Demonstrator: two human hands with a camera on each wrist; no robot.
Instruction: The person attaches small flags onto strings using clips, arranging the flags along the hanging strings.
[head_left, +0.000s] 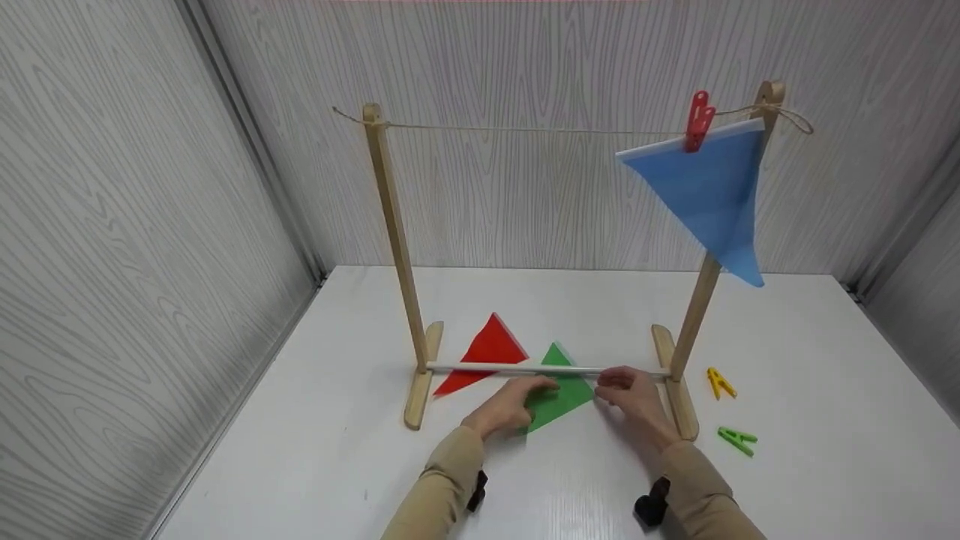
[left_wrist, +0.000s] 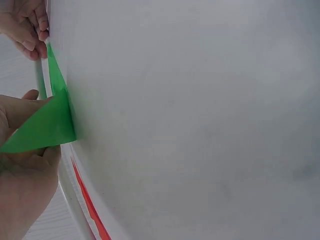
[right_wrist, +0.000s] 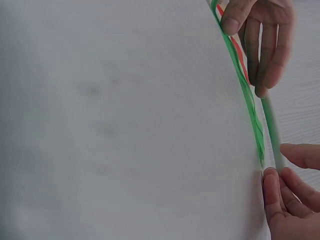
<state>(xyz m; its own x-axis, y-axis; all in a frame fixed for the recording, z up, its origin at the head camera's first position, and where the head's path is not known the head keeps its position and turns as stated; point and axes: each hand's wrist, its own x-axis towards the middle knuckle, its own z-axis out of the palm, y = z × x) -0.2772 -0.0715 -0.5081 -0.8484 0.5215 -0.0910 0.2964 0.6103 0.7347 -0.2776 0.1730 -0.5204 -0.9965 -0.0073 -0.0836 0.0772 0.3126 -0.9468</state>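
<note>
The left hand (head_left: 508, 406) spreads over the green pennant (head_left: 559, 406), thumb apart from fingers; the right hand (head_left: 637, 399) appears to pinch its right corner. The pennant lies midway between the table's (head_left: 300, 450) side edges, a white crossbar (head_left: 480, 367) passing over it. It looks light, thin and floppy, probably best held by both ends of its pale-edged side. The red pennant (head_left: 491, 346) lies nearer the back edge; yellow (head_left: 716, 379) and green clothespins (head_left: 733, 435) lie toward the right edge.
</note>
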